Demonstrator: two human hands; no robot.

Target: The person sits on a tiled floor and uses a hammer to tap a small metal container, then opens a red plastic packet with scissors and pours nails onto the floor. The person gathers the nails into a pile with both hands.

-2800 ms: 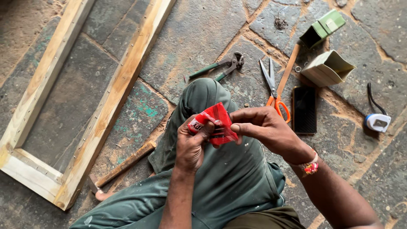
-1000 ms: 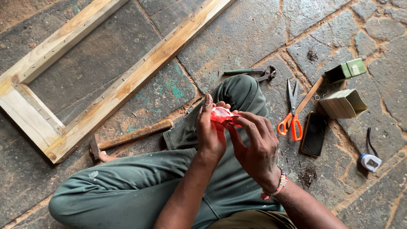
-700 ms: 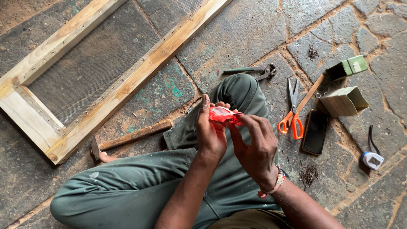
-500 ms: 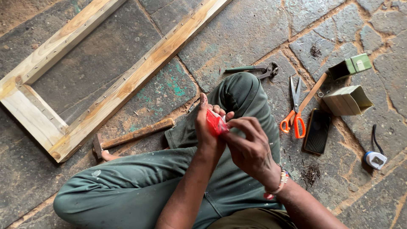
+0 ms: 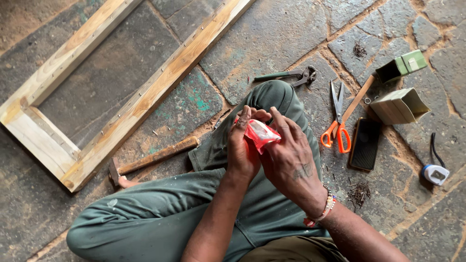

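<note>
At the far left a pale wooden frame lies flat on the stone floor, its long rails running up toward the top edge. Just beside its lower corner lies a hammer with a wooden handle, its head near the person's bent knee in green trousers. Over that leg, near the middle of the view, the left hand and the right hand meet around a small red plastic packet. The left grip is closed on the packet from the left side, thumb raised along its edge; the right grip pinches it from the right, fingers curled over the top. The right wrist wears a beaded bracelet. Above the knee lie pincers with green handles. Further right lie orange-handled scissors, blades pointing up, and a dark phone just beside them. A scatter of small nails lies below the phone. Two open green cardboard boxes sit near the top right, and a small blue-and-white tape measure lies at the far right.
</note>
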